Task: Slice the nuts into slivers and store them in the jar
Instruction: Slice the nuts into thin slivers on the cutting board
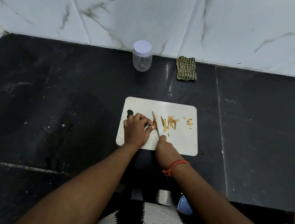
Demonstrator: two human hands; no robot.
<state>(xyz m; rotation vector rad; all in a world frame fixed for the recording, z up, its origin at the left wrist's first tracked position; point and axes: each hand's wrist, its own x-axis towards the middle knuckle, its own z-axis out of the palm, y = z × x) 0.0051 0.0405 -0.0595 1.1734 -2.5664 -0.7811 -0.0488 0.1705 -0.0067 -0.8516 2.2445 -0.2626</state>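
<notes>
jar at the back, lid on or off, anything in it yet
Lid on: the white lid caps the upright jar. It looks empty; the clear wall shows no slivers.

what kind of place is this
Most likely a home kitchen counter: a dark stone worktop against a marble-tiled wall, with a cutting board, a lidded jar and a folded cloth on it.

Light falls from above, fairly dim and even. The black counter (59, 108) soaks it up, save a small glare streak just beyond the pale cutting board (175, 143). Soft shadow pools left of that board. Straight tile joints bow towards the edges, and the forearms nearest the camera go slightly soft.
</notes>
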